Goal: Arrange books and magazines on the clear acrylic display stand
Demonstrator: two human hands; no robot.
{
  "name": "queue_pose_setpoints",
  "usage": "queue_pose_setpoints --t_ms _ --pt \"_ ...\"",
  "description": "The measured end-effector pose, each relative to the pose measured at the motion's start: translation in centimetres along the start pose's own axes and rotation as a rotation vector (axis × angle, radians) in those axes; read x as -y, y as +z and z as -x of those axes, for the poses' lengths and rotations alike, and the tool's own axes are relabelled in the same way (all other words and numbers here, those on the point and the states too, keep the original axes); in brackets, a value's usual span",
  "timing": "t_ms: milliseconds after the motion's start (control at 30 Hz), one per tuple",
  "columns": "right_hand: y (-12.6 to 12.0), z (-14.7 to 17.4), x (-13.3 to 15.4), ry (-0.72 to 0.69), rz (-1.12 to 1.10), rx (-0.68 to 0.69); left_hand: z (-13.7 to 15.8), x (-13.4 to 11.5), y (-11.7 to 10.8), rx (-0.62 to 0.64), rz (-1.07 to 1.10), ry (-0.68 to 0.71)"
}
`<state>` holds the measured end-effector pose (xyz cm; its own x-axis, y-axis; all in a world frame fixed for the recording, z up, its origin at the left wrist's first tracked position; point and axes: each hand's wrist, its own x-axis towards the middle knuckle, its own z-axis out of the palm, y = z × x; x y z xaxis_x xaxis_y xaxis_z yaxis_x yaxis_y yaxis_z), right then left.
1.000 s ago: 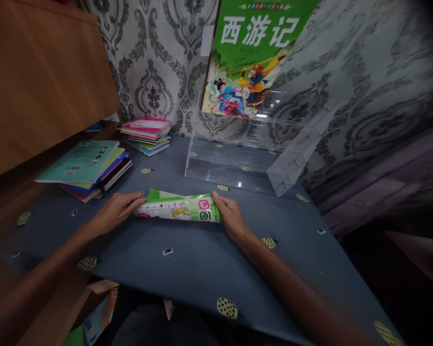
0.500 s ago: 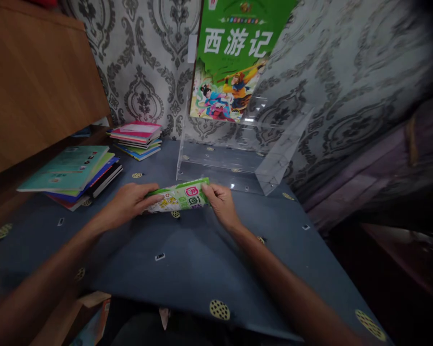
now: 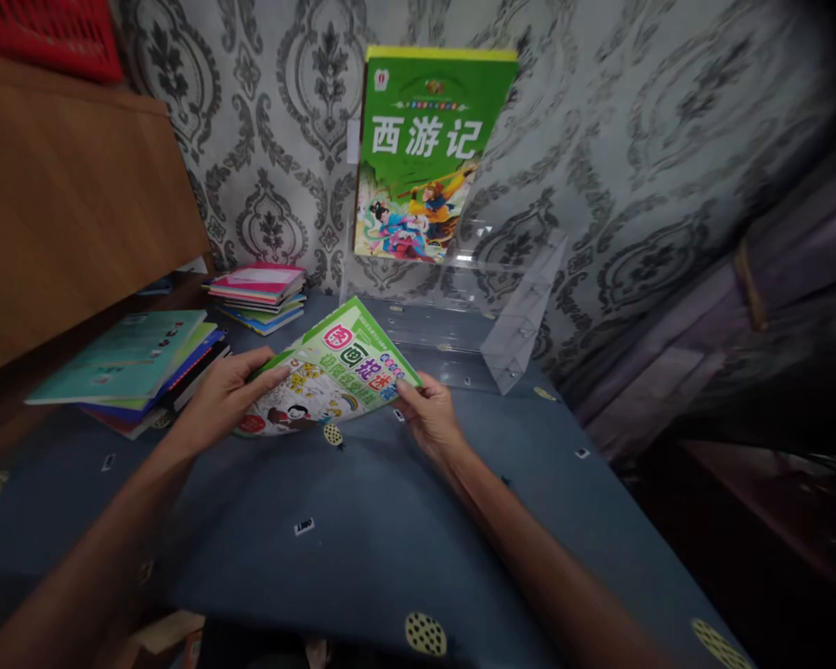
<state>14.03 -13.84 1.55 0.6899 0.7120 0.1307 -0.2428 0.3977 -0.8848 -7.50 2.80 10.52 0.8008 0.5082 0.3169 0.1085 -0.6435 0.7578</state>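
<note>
Between my two hands a thin green-and-white picture book (image 3: 334, 376) is held above the table, its cover tilted up toward me. My left hand (image 3: 233, 390) pinches its left edge, thumb on the cover. At the right corner my right hand (image 3: 428, 409) grips it between thumb and fingers. Behind the book stands a clear acrylic rack (image 3: 515, 334). A green book with a yellow top edge (image 3: 424, 153) leans upright in the upper part of that rack.
A stack of books (image 3: 122, 358) lies at the left, with a smaller stack (image 3: 257, 293) behind it by the patterned wall (image 3: 279, 139). A wooden cabinet (image 3: 76, 177) borders the left side, with a red basket (image 3: 48, 32) on top. A dark blue cloth (image 3: 362, 548) covers the table.
The picture book has turned from nearly edge-on to show more of its cover, and its top corner has risen. My view has tilted up, showing the whole green book and the red basket.
</note>
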Motion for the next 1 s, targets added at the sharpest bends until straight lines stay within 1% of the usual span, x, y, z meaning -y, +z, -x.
queue_pose_setpoints --t_ms 133,267,367,433,500,567,633,667,733,800,867,933,967,1000 --pt "0.3 0.7 -0.3 0.054 -0.09 0.056 0.2 0.2 0.9 -0.037 0.179 -0.061" --pt "0.9 1.7 -0.7 0.112 0.009 0.185 0.6 1.1 2.1 -0.064 0.49 -0.245" --pt "1.2 2.3 -0.5 0.156 0.089 0.278 0.9 1.6 2.6 -0.092 0.714 -0.373" --pt "1.4 2.7 -0.1 0.182 0.105 0.336 1.2 2.0 2.7 -0.085 0.801 -0.43" --pt "1.7 3.6 0.1 0.226 0.115 0.409 1.7 2.6 2.7 -0.04 0.83 -0.501" --pt "2.3 5.0 -0.2 0.311 0.119 0.463 2.2 3.7 2.5 0.014 0.807 -0.581" --pt "2.9 6.8 -1.0 0.429 0.096 0.45 2.7 5.0 2.5 0.058 0.735 -0.619" --pt "3.1 7.7 -1.4 0.489 0.077 0.42 2.9 5.8 2.5 0.074 0.681 -0.611" --pt "3.4 9.4 -2.2 0.603 0.04 0.363 3.2 7.2 2.7 0.101 0.524 -0.553" --pt "3.2 10.3 -2.5 0.716 0.045 0.37 3.4 8.3 2.8 0.126 0.326 -0.461" --pt "2.7 10.5 -2.2 0.818 0.105 0.469 3.6 8.9 3.0 0.147 0.133 -0.374" --pt "2.4 10.2 -1.4 0.88 0.206 0.647 3.9 9.1 3.1 0.15 -0.016 -0.314" --pt "2.5 9.9 -1.1 0.872 0.26 0.732 4.1 9.0 3.2 0.141 -0.082 -0.29" --pt "2.8 9.7 -0.7 0.828 0.315 0.793 4.3 8.9 3.3 0.129 -0.145 -0.266"
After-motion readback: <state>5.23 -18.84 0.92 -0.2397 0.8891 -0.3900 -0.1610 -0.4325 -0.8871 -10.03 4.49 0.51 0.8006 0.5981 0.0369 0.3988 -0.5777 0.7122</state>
